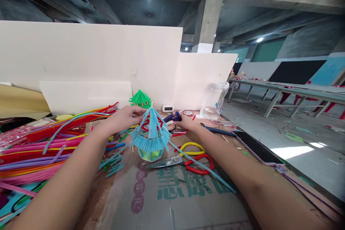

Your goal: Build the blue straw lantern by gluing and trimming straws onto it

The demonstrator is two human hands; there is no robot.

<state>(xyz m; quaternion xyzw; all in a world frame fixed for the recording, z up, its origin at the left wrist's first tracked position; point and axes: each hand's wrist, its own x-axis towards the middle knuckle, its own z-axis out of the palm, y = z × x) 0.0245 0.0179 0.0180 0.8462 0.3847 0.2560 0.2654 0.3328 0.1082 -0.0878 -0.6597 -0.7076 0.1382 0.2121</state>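
Note:
A small model pavilion (pixel 151 134) made of light blue pipe cleaners stands in front of me, with a pointed roof, a flared lower tier and a pale green base. My left hand (pixel 128 118) is closed at the left of its roof, with the fingertips partly behind the blue strips. Just right of the roof, my right hand (pixel 186 121) grips a dark blue tool (pixel 172 117) that looks like a glue gun; its far end is partly hidden behind the model. Scissors (pixel 176 160) with yellow and red handles lie open before the model, crossed by a long blue pipe cleaner (pixel 207 170).
Colourful pipe cleaners (pixel 40 154) are heaped on the left, with cut blue pieces (pixel 114 165) nearby. Behind stand a green model roof (pixel 140 97), a small digital clock (pixel 168 108) and a clear plastic jug (pixel 215 102). A phone (pixel 260 147) lies along the right edge.

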